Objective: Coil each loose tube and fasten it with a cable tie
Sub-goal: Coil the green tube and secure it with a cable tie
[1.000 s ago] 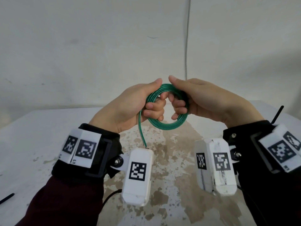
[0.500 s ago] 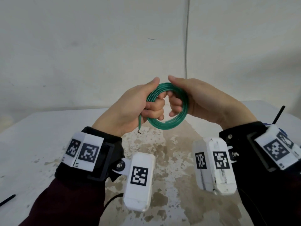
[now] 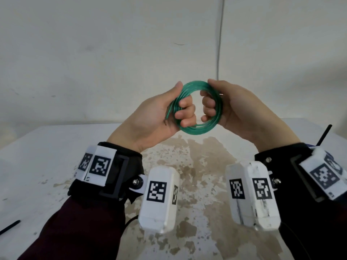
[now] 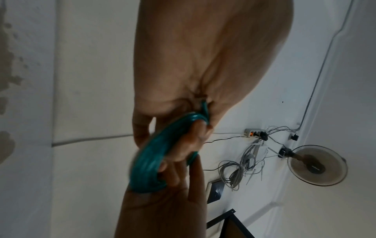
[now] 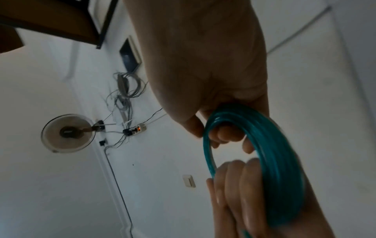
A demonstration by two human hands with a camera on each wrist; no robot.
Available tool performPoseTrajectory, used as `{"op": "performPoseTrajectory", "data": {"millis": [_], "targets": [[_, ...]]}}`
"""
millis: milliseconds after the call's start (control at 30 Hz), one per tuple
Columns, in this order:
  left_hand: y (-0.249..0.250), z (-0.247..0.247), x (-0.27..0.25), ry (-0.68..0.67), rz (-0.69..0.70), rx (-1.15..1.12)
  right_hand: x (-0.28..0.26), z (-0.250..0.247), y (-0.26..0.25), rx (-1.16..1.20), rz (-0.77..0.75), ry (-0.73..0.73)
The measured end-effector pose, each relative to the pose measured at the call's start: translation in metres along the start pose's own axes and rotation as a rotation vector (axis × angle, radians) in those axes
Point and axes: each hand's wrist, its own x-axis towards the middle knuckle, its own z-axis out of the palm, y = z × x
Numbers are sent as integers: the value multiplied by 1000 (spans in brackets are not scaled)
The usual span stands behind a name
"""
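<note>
Both grips curl round a green tube coil [image 3: 199, 128] held above the bench [image 3: 47, 156]: left hand [image 3: 154, 117] clamps the left arc and short loose end, right hand [image 3: 242, 111] the right arc. Light and springy, it probably needs holding across all turns. The ring faces the person, opening level.
</note>
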Motion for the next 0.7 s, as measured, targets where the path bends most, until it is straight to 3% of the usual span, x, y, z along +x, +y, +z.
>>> {"op": "performPoseTrajectory", "data": {"millis": [167, 267, 467, 600, 700], "targets": [[2, 7, -3, -6, -86, 194, -7, -9, -1, -336, -18, -155], [-1, 6, -1, 27, -82, 186, -10, -10, -2, -344, -35, -209], [-1, -4, 3, 158, 48, -54, -4, -3, 2, -151, -100, -50], [-1, -8, 2, 249, 133, 27, -3, -6, 1, -168, -95, -27], [-4, -6, 3, 250, 109, 108, -5, -8, -1, -300, -119, -51]]}}
